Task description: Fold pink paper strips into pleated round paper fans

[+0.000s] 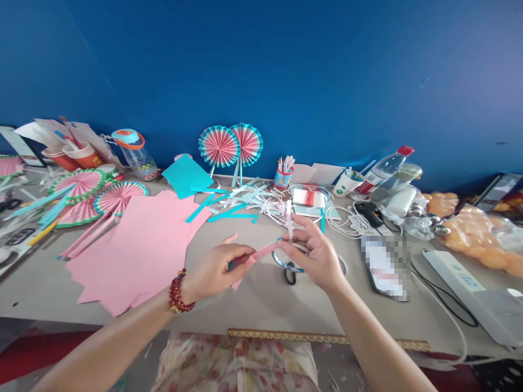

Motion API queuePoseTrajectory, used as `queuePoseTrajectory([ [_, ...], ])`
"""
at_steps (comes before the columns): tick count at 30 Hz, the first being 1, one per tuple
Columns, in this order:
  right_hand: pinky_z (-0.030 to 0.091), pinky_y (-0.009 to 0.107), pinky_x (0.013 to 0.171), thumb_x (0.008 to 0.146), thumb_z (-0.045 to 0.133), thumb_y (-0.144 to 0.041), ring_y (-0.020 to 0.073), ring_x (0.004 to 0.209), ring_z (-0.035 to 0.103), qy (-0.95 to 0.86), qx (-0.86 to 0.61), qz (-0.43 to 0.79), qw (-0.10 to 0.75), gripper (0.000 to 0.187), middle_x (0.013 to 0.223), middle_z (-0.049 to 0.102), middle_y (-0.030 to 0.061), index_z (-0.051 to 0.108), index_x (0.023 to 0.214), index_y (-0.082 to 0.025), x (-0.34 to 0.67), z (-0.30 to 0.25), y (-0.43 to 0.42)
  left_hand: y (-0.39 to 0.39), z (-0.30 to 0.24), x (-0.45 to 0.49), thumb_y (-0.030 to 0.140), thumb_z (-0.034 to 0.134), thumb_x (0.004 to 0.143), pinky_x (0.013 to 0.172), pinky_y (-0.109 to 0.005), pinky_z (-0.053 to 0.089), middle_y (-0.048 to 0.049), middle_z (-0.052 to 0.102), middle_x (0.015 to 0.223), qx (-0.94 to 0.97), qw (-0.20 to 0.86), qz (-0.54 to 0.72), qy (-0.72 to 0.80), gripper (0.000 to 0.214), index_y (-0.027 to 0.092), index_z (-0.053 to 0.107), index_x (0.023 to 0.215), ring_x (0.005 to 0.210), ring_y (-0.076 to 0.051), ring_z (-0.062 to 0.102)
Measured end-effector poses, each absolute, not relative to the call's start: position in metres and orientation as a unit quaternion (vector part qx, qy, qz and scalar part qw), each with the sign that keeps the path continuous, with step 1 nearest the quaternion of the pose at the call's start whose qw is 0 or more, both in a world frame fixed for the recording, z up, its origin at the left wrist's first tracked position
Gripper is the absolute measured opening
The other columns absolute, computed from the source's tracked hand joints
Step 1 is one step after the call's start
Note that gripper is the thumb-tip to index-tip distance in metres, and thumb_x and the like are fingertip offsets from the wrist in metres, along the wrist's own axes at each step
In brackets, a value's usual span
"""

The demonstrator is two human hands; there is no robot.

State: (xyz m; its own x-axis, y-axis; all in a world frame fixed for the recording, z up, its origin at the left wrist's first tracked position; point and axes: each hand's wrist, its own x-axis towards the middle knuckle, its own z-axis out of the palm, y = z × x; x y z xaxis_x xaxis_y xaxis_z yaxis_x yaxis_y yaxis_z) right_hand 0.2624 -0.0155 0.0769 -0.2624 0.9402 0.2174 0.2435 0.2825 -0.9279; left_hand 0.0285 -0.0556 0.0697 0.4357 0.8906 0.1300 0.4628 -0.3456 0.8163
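Observation:
Between my hands, above the table, is a folded pink paper strip with a bit of blue at its edge. My left hand pinches its near end, and a pink flap hangs below those fingers. At the far end, my right hand has its thumb and fingers closed on the strip. A narrow white strip stands up from the right fingers. Beneath the right hand lie a roll of tape and a small black loop, partly hidden.
Pink paper sheets spread at left, beside finished paper fans. Two more round fans lean on the blue wall. White and blue paper scraps lie behind my hands. A phone and power strip are at right.

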Motion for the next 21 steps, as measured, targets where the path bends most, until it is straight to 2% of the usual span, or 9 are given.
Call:
queuePoseTrajectory([
  [2,0.055,0.033,0.076,0.079,0.070,-0.039,0.0201,0.081,0.069,-0.666,-0.447,0.425,0.419,0.057,0.086,0.072,0.0046,0.047,0.128,-0.022,0.263,0.078,-0.013,-0.060,0.071,0.029,0.036,0.047,0.094,0.090,-0.032,0.047,-0.0022,0.070,0.082,0.737,0.409,0.309,0.440,0.028,0.022,0.065,0.110,0.065,-0.015,0.058],
  [5,0.053,0.031,0.073,0.077,0.072,-0.040,0.0188,0.077,0.068,-0.649,-0.448,0.466,0.402,0.060,0.083,0.072,0.0035,0.047,0.128,-0.020,0.264,0.079,-0.008,-0.066,0.069,0.027,0.036,0.046,0.095,0.070,-0.025,0.050,-0.0058,0.072,0.100,0.707,0.456,0.314,0.440,0.038,0.023,0.052,0.131,0.072,-0.015,0.063],
  [9,0.050,0.028,0.067,0.074,0.074,-0.038,0.0173,0.075,0.066,-0.621,-0.439,0.517,0.393,0.064,0.081,0.070,0.0018,0.046,0.128,-0.019,0.267,0.075,-0.004,-0.069,0.064,0.024,0.029,0.043,0.097,0.069,-0.024,0.051,-0.0057,0.069,0.107,0.722,0.460,0.336,0.393,0.032,0.024,0.049,0.129,0.062,-0.010,0.062],
  [13,0.048,0.026,0.063,0.073,0.075,-0.036,0.0163,0.073,0.066,-0.599,-0.433,0.547,0.394,0.063,0.080,0.070,0.0010,0.046,0.128,-0.019,0.267,0.073,-0.002,-0.068,0.066,0.024,0.026,0.044,0.097,0.062,-0.021,0.049,-0.0054,0.070,0.101,0.727,0.456,0.345,0.380,0.025,0.021,0.062,0.113,0.056,-0.008,0.057],
  [17,0.048,0.027,0.064,0.073,0.075,-0.035,0.0170,0.074,0.067,-0.599,-0.425,0.544,0.406,0.062,0.080,0.070,0.0011,0.047,0.126,-0.019,0.265,0.074,-0.002,-0.065,0.074,0.026,0.032,0.049,0.094,0.066,-0.024,0.051,-0.0075,0.073,0.092,0.688,0.493,0.339,0.410,0.025,0.018,0.068,0.103,0.071,-0.015,0.066],
  [21,0.049,0.028,0.066,0.075,0.073,-0.034,0.0174,0.076,0.068,-0.616,-0.421,0.530,0.403,0.060,0.081,0.071,0.0015,0.046,0.126,-0.020,0.264,0.073,-0.001,-0.060,0.074,0.027,0.037,0.056,0.091,0.081,-0.030,0.053,-0.0093,0.075,0.095,0.642,0.558,0.336,0.405,0.025,0.016,0.069,0.099,0.089,-0.021,0.069],
])
